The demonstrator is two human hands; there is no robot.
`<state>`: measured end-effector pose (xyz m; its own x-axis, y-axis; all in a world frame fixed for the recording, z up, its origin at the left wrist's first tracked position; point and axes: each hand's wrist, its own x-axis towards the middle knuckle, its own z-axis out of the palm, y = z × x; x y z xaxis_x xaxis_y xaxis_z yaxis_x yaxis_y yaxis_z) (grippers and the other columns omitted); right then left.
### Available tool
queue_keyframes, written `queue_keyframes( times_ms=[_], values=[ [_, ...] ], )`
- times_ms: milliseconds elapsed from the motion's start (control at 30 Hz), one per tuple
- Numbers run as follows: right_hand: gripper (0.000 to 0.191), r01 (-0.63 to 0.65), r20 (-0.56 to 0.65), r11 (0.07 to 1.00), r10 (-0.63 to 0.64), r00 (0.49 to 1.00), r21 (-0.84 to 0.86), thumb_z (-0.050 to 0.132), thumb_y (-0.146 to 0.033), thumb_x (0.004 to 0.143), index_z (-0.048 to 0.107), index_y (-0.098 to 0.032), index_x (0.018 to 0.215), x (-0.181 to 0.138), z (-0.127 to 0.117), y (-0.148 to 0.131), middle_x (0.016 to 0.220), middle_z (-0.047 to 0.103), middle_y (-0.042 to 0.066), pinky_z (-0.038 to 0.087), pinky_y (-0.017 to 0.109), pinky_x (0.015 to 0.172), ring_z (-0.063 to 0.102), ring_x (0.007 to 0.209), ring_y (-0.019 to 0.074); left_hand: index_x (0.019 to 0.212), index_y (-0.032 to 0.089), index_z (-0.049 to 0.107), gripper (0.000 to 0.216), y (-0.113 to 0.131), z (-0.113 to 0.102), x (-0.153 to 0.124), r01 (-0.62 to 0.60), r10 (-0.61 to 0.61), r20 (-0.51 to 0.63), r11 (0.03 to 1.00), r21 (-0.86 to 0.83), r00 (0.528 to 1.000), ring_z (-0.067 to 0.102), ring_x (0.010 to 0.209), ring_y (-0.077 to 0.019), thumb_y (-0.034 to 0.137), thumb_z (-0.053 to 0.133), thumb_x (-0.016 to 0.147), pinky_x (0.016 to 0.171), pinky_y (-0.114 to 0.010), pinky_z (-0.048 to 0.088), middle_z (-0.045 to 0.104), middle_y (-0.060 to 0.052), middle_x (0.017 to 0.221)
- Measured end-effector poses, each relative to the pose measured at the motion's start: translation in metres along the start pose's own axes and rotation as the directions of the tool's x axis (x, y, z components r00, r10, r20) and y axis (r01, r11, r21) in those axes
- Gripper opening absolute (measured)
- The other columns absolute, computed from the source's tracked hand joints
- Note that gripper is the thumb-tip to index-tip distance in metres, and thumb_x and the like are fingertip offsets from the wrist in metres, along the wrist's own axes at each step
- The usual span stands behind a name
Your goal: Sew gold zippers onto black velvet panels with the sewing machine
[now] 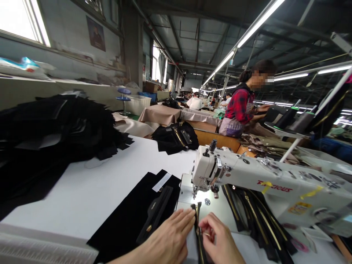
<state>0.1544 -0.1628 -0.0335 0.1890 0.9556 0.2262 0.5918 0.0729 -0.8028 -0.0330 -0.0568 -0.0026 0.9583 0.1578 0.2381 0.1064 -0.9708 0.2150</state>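
Note:
My left hand [169, 238] lies on the sewing machine bed, its fingers stretched forward and pressed against the left side of a black zipper strip [198, 225]. My right hand [220, 240] pinches the same strip from the right, fingers curled round it. The strip runs toward the needle under the head of the white sewing machine [247, 176]. A black fabric panel with a white label [143, 212] lies just left of my left hand.
A big heap of black fabric pieces [55, 128] covers the left of the white table [90, 190]. More black zipper strips [255, 216] hang under the machine arm. A black bundle [176, 137] sits at the far edge. A person in a red plaid shirt [240, 106] works beyond.

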Motion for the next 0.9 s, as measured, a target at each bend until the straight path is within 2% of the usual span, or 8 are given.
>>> queue_keyframes(
  times_ms=[100,233,300,400,533,600,800,900],
  values=[
    [0.028,0.223,0.000,0.913,-0.237,0.971,-0.343,0.042,0.001,0.078,0.056,-0.022,0.087,-0.007,-0.022,0.001,0.085,0.056,0.003,0.048,0.031,0.074,0.057,0.083,0.0208,0.146,0.009,0.039,0.074,-0.001,0.005,-0.002,-0.009,0.010,-0.035,1.000,0.025,0.999,0.037,0.141,-0.0263,0.004,0.047,0.073,0.119,-0.042,0.031,0.039,-0.014,0.152],
    [0.043,0.396,0.083,0.798,-0.405,0.911,-0.453,0.036,0.000,0.087,0.056,-0.020,0.119,-0.004,-0.031,-0.006,0.111,0.059,0.010,0.052,0.036,0.086,0.058,0.101,0.0236,0.147,0.009,0.037,0.074,0.000,0.005,-0.001,-0.015,0.019,-0.047,0.996,0.086,0.999,0.038,0.140,-0.0262,0.004,0.046,0.073,0.117,-0.042,0.036,0.039,-0.014,0.152],
    [0.045,0.428,0.164,0.789,-0.398,0.903,-0.441,0.041,-0.002,0.088,0.054,-0.021,0.127,0.002,-0.030,-0.008,0.123,0.057,0.011,0.050,0.040,0.095,0.055,0.111,0.0249,0.145,0.008,0.039,0.071,0.001,0.003,0.000,-0.023,0.028,-0.048,0.993,0.119,0.998,0.040,0.139,-0.0255,0.004,0.045,0.075,0.116,-0.042,0.037,0.042,-0.015,0.151],
    [0.044,0.394,0.219,0.816,-0.330,0.918,-0.422,0.051,-0.006,0.086,0.055,-0.021,0.127,0.011,-0.031,-0.007,0.125,0.056,0.010,0.048,0.043,0.101,0.053,0.115,0.0257,0.140,0.009,0.046,0.063,0.003,0.002,-0.003,0.024,-0.020,-0.024,0.982,0.186,1.000,0.050,0.132,-0.0259,0.004,0.044,0.078,0.115,-0.044,0.038,0.052,-0.015,0.143],
    [0.039,0.342,0.231,0.844,-0.266,0.936,-0.414,0.057,-0.010,0.083,0.058,-0.019,0.121,0.019,-0.035,-0.004,0.119,0.057,0.010,0.047,0.045,0.101,0.053,0.112,0.0267,0.138,0.012,0.051,0.066,-0.007,0.013,-0.020,0.283,-0.290,-0.013,0.923,0.260,0.957,0.056,0.122,-0.0345,0.008,0.048,0.072,0.104,-0.049,0.048,0.056,-0.018,0.137],
    [0.041,0.339,0.230,0.855,-0.265,0.936,-0.392,0.057,-0.010,0.082,0.057,-0.018,0.122,0.022,-0.035,-0.005,0.119,0.057,0.011,0.047,0.044,0.100,0.052,0.111,0.0266,0.137,0.012,0.052,0.069,-0.018,0.021,-0.028,0.361,-0.369,-0.023,0.892,0.274,0.929,0.054,0.124,-0.0379,0.009,0.048,0.069,0.101,-0.051,0.050,0.055,-0.019,0.136],
    [0.048,0.310,0.211,0.882,-0.248,0.945,-0.353,0.057,-0.008,0.078,0.056,-0.017,0.125,0.027,-0.029,-0.005,0.123,0.054,0.011,0.045,0.042,0.102,0.051,0.114,0.0265,0.120,0.011,0.064,0.056,-0.050,0.034,-0.019,0.230,-0.235,-0.020,0.928,0.293,0.972,0.049,0.129,-0.0410,0.008,0.048,0.067,0.107,-0.052,0.045,0.060,-0.020,0.128],
    [0.051,0.272,0.203,0.891,-0.209,0.957,-0.364,0.057,-0.009,0.078,0.055,-0.017,0.129,0.028,-0.028,-0.005,0.128,0.053,0.012,0.043,0.042,0.104,0.051,0.117,0.0271,0.113,0.012,0.065,0.049,-0.059,0.034,-0.007,0.301,-0.309,-0.020,0.908,0.292,0.951,0.058,0.119,-0.0374,0.006,0.042,0.070,0.093,-0.045,0.055,0.064,-0.019,0.117]
  ],
)
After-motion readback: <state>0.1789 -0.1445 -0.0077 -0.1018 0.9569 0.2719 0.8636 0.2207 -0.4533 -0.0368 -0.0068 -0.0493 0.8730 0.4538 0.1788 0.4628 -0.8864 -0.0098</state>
